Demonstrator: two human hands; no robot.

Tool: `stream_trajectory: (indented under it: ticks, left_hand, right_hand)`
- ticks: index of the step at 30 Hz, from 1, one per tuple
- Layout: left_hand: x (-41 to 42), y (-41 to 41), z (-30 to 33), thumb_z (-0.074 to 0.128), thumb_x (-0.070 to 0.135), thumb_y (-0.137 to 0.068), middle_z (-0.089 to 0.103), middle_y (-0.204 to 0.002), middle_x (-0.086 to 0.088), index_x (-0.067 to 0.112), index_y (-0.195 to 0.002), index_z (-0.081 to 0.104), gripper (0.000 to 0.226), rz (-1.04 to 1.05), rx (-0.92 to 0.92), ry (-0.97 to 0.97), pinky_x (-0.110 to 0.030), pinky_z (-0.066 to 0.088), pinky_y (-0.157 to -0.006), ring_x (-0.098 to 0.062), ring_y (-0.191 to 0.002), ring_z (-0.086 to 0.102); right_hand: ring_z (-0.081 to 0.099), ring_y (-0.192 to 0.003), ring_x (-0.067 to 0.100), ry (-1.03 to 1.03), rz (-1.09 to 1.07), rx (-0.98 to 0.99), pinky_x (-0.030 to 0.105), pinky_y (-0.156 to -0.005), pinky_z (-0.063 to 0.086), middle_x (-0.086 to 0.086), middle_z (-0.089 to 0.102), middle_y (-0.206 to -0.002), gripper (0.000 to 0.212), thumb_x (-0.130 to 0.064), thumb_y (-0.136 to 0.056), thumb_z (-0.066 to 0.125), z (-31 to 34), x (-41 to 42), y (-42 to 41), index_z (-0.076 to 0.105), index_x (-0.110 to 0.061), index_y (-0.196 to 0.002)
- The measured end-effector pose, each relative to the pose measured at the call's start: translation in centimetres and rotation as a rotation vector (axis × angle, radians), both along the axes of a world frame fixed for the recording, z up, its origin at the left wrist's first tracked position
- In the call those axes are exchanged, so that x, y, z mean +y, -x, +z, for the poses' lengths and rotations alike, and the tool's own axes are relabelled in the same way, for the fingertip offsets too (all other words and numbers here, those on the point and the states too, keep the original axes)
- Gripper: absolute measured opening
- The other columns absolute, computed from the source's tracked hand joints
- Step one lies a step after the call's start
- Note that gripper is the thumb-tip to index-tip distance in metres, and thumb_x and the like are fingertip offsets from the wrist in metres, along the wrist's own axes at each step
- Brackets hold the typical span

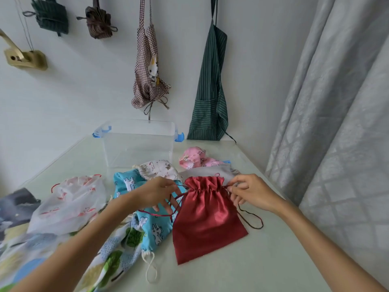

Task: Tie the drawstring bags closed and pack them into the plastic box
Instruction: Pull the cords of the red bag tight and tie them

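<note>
Both forearms reach in from 6 o'clock. The left hand [156,191] and right hand [250,191] each keep a pinching grip on a drawstring [251,218] of the red bag [207,220], lying mid-bench [263,266] with its mouth gathered. The plastic box [137,142] stands open at 12 o'clock.

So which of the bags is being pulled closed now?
The red satin bag: left hand and right hand pinch its cords, neck gathered.

Green striped apron [210,98] hanging on the white wall [84,91], checked apron [148,76] beside it, two bundled cloths [51,16] higher up, grey curtain [336,102] at right, brass fitting [25,57] at left.
</note>
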State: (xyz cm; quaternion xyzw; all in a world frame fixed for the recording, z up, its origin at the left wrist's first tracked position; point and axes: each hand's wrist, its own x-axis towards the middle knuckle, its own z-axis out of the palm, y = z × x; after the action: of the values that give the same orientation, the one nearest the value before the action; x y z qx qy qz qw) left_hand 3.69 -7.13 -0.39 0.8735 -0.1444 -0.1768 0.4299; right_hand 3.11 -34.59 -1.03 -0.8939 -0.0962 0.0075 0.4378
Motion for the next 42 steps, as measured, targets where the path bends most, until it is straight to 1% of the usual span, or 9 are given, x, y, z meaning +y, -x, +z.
stream_trajectory:
  ticks: [5,8,14,19,24,29,32,37,42]
  left_hand:
    - [-0.3,2.8,0.1,0.025,0.019,-0.104,0.072,-0.078,-0.018,0.004,-0.096,0.042,0.024,0.031,0.039,0.071,-0.015,0.028,-0.033,-0.009,-0.036,0.056]
    - [-0.4,3.9,-0.5,0.035,0.038,-0.101,0.072,-0.070,-0.013,0.004,-0.092,0.040,0.035,0.026,0.079,0.051,-0.013,0.039,-0.039,-0.011,-0.038,0.056]
    - [-0.3,4.2,-2.5,0.066,0.047,-0.082,0.071,-0.087,0.001,0.016,-0.113,0.044,0.049,0.044,-0.100,-0.311,-0.025,0.048,-0.069,-0.012,-0.067,0.057]
    - [-0.3,4.1,-2.6,0.057,0.042,-0.090,0.039,-0.060,0.008,0.020,-0.086,0.055,0.022,0.016,-0.243,-0.293,-0.019,0.030,-0.050,-0.005,-0.050,0.036]
    - [0.5,4.0,-2.2,0.046,0.041,-0.095,0.028,-0.054,0.004,0.017,-0.075,0.064,0.036,-0.042,-0.202,-0.037,-0.013,0.027,-0.041,-0.004,-0.041,0.027]
    - [1.1,3.5,-1.6,0.039,0.046,-0.096,0.028,-0.057,0.003,0.019,-0.072,0.052,0.039,0.121,0.161,0.408,-0.012,0.021,-0.037,-0.005,-0.054,0.026]
    - [0.0,2.6,-1.7,0.039,0.035,-0.100,0.028,-0.060,0.006,0.018,-0.067,0.047,0.038,0.258,0.108,0.494,-0.012,0.017,-0.033,-0.007,-0.051,0.023]
    - [-0.2,0.2,0.4,0.040,0.023,-0.099,0.036,-0.062,-0.001,0.013,-0.066,0.049,0.036,0.634,-0.043,0.558,-0.016,0.026,-0.036,-0.013,-0.048,0.026]
    - [-0.2,-1.6,4.2,0.039,0.015,-0.098,0.034,-0.063,-0.004,0.010,-0.062,0.047,0.036,0.711,-0.123,0.694,-0.009,0.019,-0.027,-0.017,-0.049,0.023]
  right_hand:
    - [0.063,-0.052,0.013,-0.065,0.000,-0.012,0.019,-0.053,0.050,0.003,0.069,-0.059,0.007,-0.016,-0.087,0.065,-0.3,0.0,2.7,0.064,-0.012,-0.093]
    - [0.062,-0.055,0.007,-0.101,-0.038,0.092,0.018,-0.056,0.050,0.001,0.068,-0.065,0.033,-0.018,-0.075,0.078,-0.9,0.0,3.8,0.053,-0.009,-0.093]
    - [0.058,-0.082,0.011,0.429,-0.179,0.121,0.022,-0.068,0.042,-0.006,0.059,-0.086,0.056,-0.051,-0.058,0.083,-3.2,1.0,4.8,0.054,-0.019,-0.093]
    - [0.061,-0.096,0.024,0.570,-0.323,0.103,0.027,-0.069,0.041,0.001,0.063,-0.094,0.050,-0.060,-0.064,0.073,-4.8,3.0,4.9,0.054,-0.018,-0.085]
    - [0.046,-0.049,0.002,0.177,-0.075,0.255,0.013,-0.049,0.035,-0.005,0.061,-0.062,0.027,-0.032,-0.081,0.071,-3.6,1.6,4.8,0.075,-0.006,-0.086]
    - [0.049,-0.052,0.007,-0.521,-0.028,0.329,0.014,-0.045,0.034,0.004,0.065,-0.071,0.029,-0.035,-0.088,0.057,-1.5,-1.1,5.0,0.057,-0.015,-0.067]
    - [0.037,-0.047,0.003,-0.456,-0.190,0.154,0.013,-0.045,0.026,-0.004,0.045,-0.060,0.034,-0.035,-0.092,0.053,-1.1,-0.5,4.3,0.050,-0.020,-0.061]
    - [0.052,-0.067,0.004,-0.316,-0.477,-0.161,0.002,-0.050,0.035,-0.011,0.060,-0.071,0.033,-0.026,-0.093,0.054,1.3,-0.4,3.2,0.062,-0.017,-0.062]
    - [0.053,-0.103,0.020,-0.273,-0.538,-0.215,0.032,-0.090,0.043,-0.001,0.065,-0.093,0.030,-0.033,-0.093,0.052,4.3,0.8,1.6,0.063,-0.024,-0.066]
